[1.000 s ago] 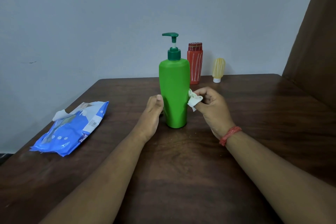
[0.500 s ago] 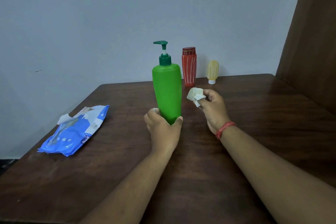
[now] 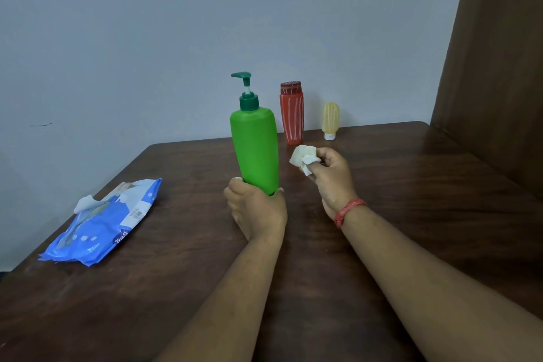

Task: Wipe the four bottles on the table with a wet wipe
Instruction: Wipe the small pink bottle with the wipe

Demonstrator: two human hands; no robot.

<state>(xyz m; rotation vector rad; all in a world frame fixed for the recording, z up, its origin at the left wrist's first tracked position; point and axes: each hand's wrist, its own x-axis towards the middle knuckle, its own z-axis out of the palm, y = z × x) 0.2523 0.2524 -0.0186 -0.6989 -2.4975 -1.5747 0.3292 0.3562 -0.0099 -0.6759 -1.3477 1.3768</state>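
Observation:
A tall green pump bottle stands upright at the table's middle, and my left hand grips its base from the near side. My right hand is just right of the bottle and pinches a crumpled white wet wipe, which is a little apart from the bottle. Against the wall behind stand a red bottle with white stripes and a small yellow bottle upside down on its white cap. A fourth bottle is not in view.
A blue pack of wet wipes lies near the left edge of the dark wooden table, a wipe poking out of its opening. A brown panel rises at the right. A pale wall stands behind.
My left hand moved from the bottle's left side to grip its base from the front. My right hand drew the wipe off the bottle's right side and a little away.

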